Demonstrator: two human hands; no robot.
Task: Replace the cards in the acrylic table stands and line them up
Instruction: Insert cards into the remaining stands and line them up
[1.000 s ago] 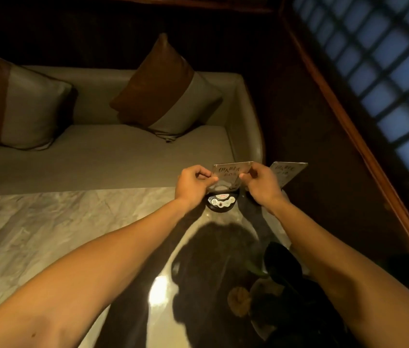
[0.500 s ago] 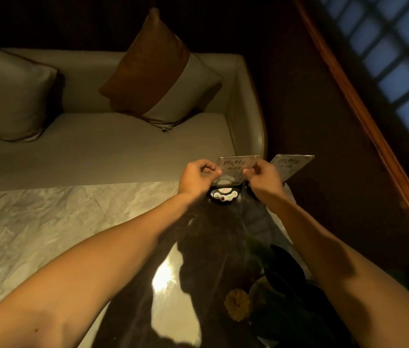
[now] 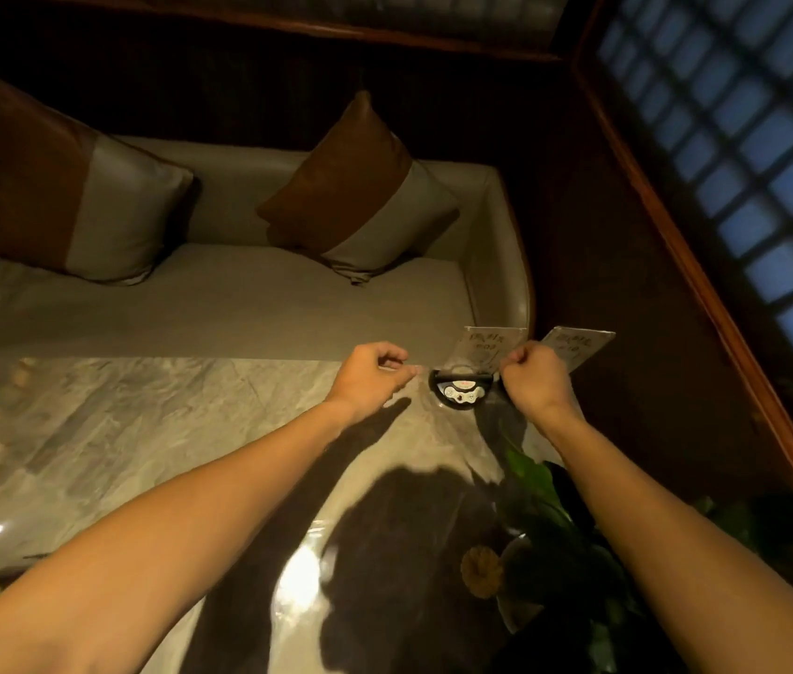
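— Head view, centre right of the frame: two acrylic table stands at the far right corner of the marble table [image 3: 151, 430], both upright, cards with dark lettering inside. Left stand [image 3: 489, 347] just behind a round black call-button unit [image 3: 461, 391]; right stand [image 3: 584, 345] beside it, angled away toward the right, poking past the table corner.

— And the hands?

— Right hand [image 3: 538, 381] curled closed, fingers [image 3: 516, 360] pinched against the lower right edge of the left stand, knuckles covering the lower left corner of the right stand. Hard to tell whether pinching the acrylic itself or the card in it. Left hand [image 3: 370, 377] apart from both stands, left of the call-button unit, fingers bent loosely with thumb and forefinger tips nearly together, gripping nothing visible. Both forearms bare, stretched in from the bottom of the frame.

— Around that?

— Glossy marble with bright light spots and dark arm shadows. Lower right: potted plant [image 3: 545, 488] with green leaves and a yellow flower [image 3: 482, 571]. Beyond the table, a grey upholstered bench [image 3: 219, 304] across the upper half, carrying two brown-and-grey cushions, one at upper left [image 3: 78, 197], one near centre [image 3: 360, 192]. Far right: dark wood frame and a lattice window [image 3: 749, 153] glowing blue.
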